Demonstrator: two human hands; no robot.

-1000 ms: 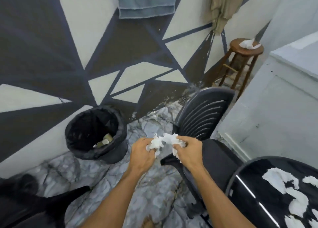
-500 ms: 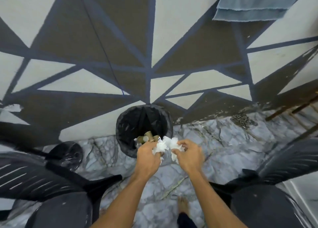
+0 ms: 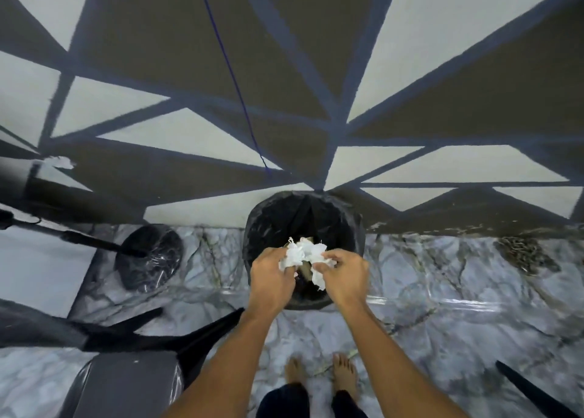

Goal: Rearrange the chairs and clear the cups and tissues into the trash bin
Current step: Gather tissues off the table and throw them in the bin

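Crumpled white tissues [image 3: 304,255] are bunched between both my hands, directly above the mouth of the trash bin [image 3: 271,218]. My left hand [image 3: 271,280] grips the left side of the wad. My right hand [image 3: 346,277] pinches the right side, a loose strip hanging from it. The bin is round with a black liner and stands on the marble floor against the painted wall. A bit of tan rubbish shows inside it, mostly hidden by my hands.
A black plastic chair [image 3: 126,383] stands at the lower left, its legs reaching toward the bin. A round black stand base [image 3: 148,256] sits left of the bin. Another dark chair leg [image 3: 537,392] juts in at the lower right. My bare feet [image 3: 319,373] are just before the bin.
I have turned left and stepped up to the bin. It has gone from ahead of my hands to right beneath them. Both hands keep hold of the tissues.
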